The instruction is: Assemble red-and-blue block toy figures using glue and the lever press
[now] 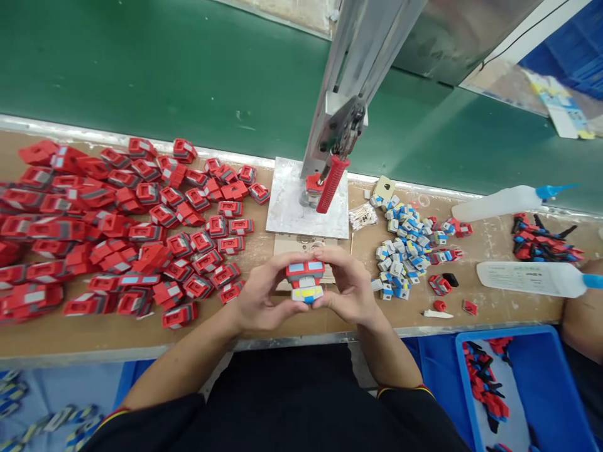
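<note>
Between my two hands, above the bench's front edge, is a small toy robot body [305, 279], red with pale blue windows on top and white, yellow and blue below. My left hand [266, 292] grips its left side, thumb at the bottom and fingers over the top. On the other side my right hand [346, 285] pinches it the same way. Just beyond stands a toggle clamp press with a red handle [333, 184] over a metal plate [287, 204]; a red part [313, 184] sits under the clamp.
Many red toy parts [151, 232] cover the bench's left side. Small white-and-blue parts [400, 245] lie right of the plate beside cotton swabs [362, 216]. Two squeeze bottles [499, 202] lie further right. A blue bin [541, 389] holds red-and-black parts. Another person's arm [584, 326] shows at right.
</note>
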Available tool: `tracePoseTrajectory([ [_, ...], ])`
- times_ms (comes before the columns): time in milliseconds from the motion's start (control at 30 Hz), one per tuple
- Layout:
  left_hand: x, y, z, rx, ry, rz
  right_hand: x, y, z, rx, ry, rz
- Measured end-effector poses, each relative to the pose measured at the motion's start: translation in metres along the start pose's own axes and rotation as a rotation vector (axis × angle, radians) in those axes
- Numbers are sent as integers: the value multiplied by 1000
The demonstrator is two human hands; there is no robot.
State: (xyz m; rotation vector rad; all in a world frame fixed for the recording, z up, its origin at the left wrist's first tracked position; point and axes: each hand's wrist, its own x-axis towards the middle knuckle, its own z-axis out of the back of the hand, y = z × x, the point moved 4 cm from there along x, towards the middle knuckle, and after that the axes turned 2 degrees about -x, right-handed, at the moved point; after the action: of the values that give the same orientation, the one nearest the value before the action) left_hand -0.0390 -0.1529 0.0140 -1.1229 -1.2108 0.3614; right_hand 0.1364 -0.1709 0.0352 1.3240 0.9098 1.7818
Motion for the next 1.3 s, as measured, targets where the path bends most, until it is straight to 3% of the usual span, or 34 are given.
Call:
tracePoseTrajectory([
  [100, 8, 0, 12, -59, 20, 143, 3, -1, 9, -112, -47, 18],
  [167, 21, -2, 30, 78, 90, 244, 6, 0, 25, -220, -75, 36],
  [233, 41, -1, 51, 360, 216, 315, 10, -3, 42, -335, -51, 24],
  [333, 78, 11, 73, 692, 497, 369, 25, -14, 55, -406, 107, -38],
  [433, 114, 35, 74, 825, 833, 455, 46, -31, 50, -356, 257, -97],
  [567, 151, 62, 62, 889, 999, 389, 67, -46, 41, -277, 279, -111],
  [667, 161, 74, 62, 890, 1007, 353, 65, -36, 42, -199, 265, -50],
  [833, 158, 79, 71, 831, 958, 337, 65, 21, 53, -43, 221, 80],
  [933, 158, 81, 73, 808, 934, 322, 92, 59, 64, 40, 175, 164],
  [1033, 160, 81, 73, 784, 910, 299, 137, 84, 76, 45, 140, 220],
  [1167, 160, 75, 76, 702, 905, 282, 192, 94, 91, -14, 58, 192],
  [1300, 154, 64, 86, 587, 843, 272, 198, 85, 96, -42, -52, 200],
])
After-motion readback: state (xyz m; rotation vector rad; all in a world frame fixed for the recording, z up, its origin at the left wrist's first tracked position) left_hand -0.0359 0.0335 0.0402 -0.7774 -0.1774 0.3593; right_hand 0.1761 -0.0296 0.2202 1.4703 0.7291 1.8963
